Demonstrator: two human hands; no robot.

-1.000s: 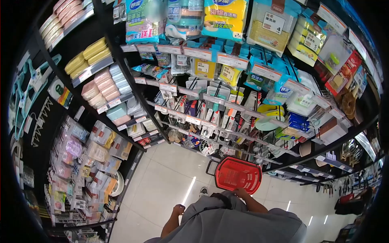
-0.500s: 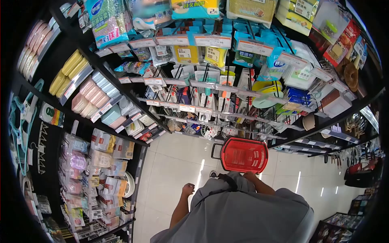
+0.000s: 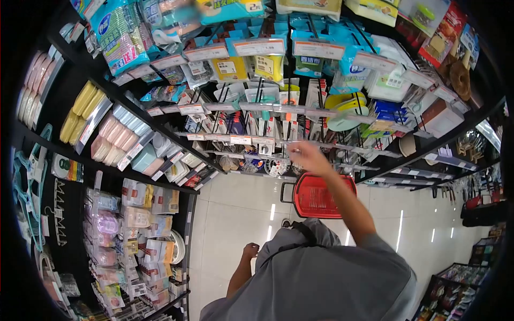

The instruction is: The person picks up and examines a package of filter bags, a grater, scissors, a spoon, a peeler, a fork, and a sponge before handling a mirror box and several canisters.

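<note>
From the head view: the right hand [image 3: 306, 156] is up at the hanging packs [image 3: 267, 125] on the pegs, blurred, so I cannot tell whether its fingers are spread or pinching anything. The packs hang just above and left of it, long axes vertical, on rows of hooks. It is far nearer them than the left hand [image 3: 250, 250], which hangs low by the hip, loosely curled, holding nothing I can see. A red basket [image 3: 316, 195] sits on the floor [image 3: 230, 224] below the raised arm, partly hidden behind it. Labels are too small to read.
</note>
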